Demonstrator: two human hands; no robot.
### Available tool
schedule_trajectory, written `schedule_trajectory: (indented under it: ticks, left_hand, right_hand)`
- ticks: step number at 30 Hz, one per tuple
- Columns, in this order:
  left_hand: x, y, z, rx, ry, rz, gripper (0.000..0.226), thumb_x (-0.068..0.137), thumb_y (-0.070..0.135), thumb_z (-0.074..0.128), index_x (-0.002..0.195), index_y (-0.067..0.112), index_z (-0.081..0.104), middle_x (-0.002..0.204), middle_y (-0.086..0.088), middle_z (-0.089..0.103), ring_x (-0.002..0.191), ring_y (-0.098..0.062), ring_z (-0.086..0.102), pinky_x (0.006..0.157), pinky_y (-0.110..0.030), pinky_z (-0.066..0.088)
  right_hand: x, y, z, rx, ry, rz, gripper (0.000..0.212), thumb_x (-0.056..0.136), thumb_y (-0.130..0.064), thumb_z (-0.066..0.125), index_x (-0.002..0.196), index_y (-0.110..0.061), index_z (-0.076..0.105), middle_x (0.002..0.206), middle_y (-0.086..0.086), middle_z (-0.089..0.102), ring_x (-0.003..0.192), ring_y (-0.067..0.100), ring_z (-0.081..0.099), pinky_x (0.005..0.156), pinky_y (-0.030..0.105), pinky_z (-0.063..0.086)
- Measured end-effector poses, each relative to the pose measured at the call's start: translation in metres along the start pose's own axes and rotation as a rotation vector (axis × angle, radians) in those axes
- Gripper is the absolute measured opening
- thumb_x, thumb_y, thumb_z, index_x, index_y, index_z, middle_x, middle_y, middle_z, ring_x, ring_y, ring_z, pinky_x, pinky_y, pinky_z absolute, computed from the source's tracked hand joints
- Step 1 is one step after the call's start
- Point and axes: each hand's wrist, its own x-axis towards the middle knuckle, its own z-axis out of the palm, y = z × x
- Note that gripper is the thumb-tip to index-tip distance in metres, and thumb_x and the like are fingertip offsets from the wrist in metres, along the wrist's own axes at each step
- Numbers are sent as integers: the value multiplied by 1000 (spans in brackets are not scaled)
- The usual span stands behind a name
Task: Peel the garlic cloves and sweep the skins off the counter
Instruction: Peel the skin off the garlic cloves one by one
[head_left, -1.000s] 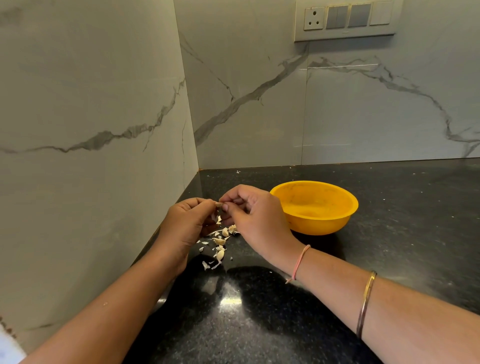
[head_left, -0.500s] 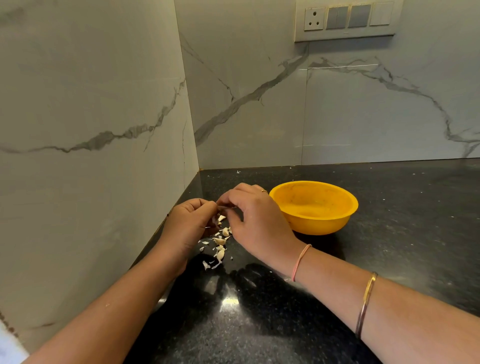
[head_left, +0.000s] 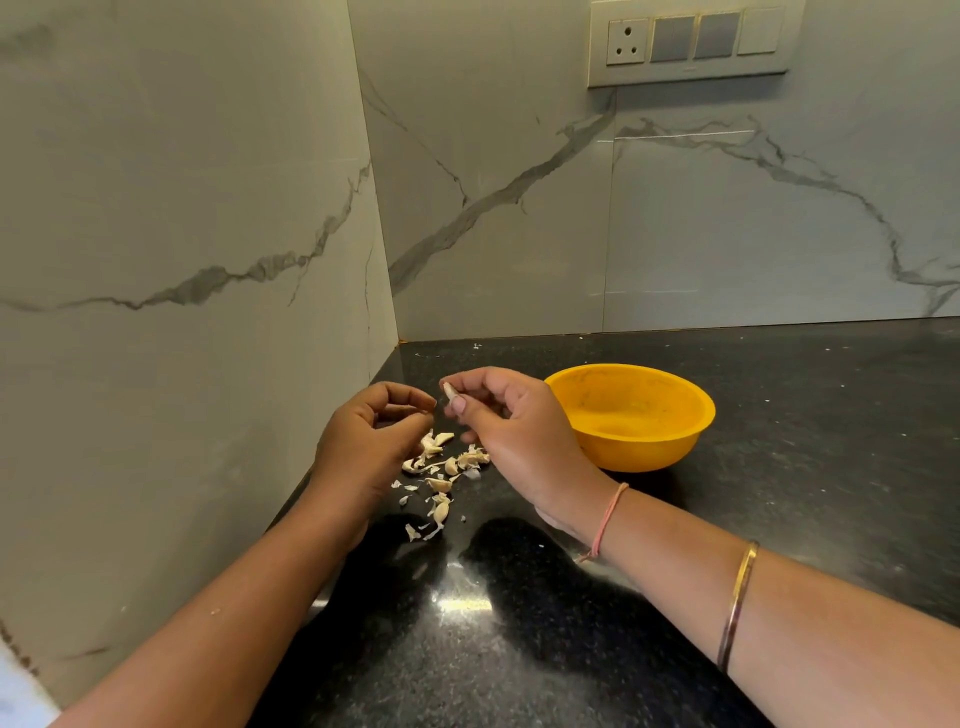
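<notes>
A small pale garlic clove (head_left: 449, 389) is pinched between the thumb and fingers of my right hand (head_left: 506, 434), just above the black counter (head_left: 519, 649). My left hand (head_left: 366, 441) hovers a little to the left of it with curled fingers; whether it pinches a scrap of skin I cannot tell. Below and between both hands lies a loose pile of garlic cloves and skins (head_left: 439, 470), scattered toward me. A yellow bowl (head_left: 631, 415) stands right of my right hand.
Marble walls meet in a corner (head_left: 397, 340) just behind the pile; the left wall runs close along my left arm. A switch panel (head_left: 691, 41) sits high on the back wall. The counter stretches right of the bowl.
My hands were together on the clove; now they have drawn slightly apart, and my right hand has lifted the clove up and to the right.
</notes>
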Motion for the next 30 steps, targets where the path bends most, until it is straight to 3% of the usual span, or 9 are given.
schedule_trajectory:
  ticks: [3, 8, 14, 19, 23, 30]
  left_hand:
    - [-1, 4, -1, -82, 17, -2, 21, 87, 3, 57, 79, 19, 69, 77, -4, 66, 74, -18, 60, 75, -34, 52]
    - [-3, 6, 1, -151, -17, -7, 15, 88, 9, 60, 79, 16, 71, 77, -5, 69, 76, -16, 62, 75, -31, 52]
    - [-2, 7, 1, -153, -17, -17, 9, 85, 8, 63, 80, 12, 70, 80, -11, 69, 75, -20, 61, 75, -31, 52]
    - [-3, 6, 1, -145, -23, -20, 10, 84, 8, 65, 78, 13, 70, 75, -7, 68, 68, -13, 60, 66, -21, 52]
    - [-3, 5, 1, -130, -14, -14, 9, 83, 9, 66, 77, 14, 71, 71, -3, 68, 66, -10, 60, 64, -19, 52]
    - [-4, 6, 2, -211, -59, -63, 9, 84, 7, 64, 79, 10, 71, 71, -4, 69, 64, -10, 61, 66, -20, 52]
  right_hand:
    - [-1, 1, 0, -7, -1, -13, 16, 88, -7, 60, 102, -16, 63, 85, -1, 69, 83, 10, 65, 78, 30, 55]
    - [0, 2, 0, -73, 17, -56, 8, 85, -8, 65, 91, -13, 62, 82, 5, 70, 78, 16, 67, 70, 30, 54]
    - [-4, 1, -1, -354, 34, -238, 8, 89, -9, 60, 95, -12, 64, 83, 2, 66, 70, 16, 63, 59, 37, 57]
    - [-2, 1, 0, -475, 87, -349, 12, 87, -6, 62, 97, -7, 68, 90, 5, 65, 81, 13, 60, 67, 23, 53]
    - [-1, 1, -1, -475, 98, -380, 14, 84, -2, 64, 97, -2, 70, 94, 9, 66, 85, 15, 62, 72, 23, 55]
    - [0, 1, -1, -478, 126, -390, 8, 83, -1, 66, 89, -3, 71, 88, 9, 67, 81, 15, 61, 67, 18, 49]
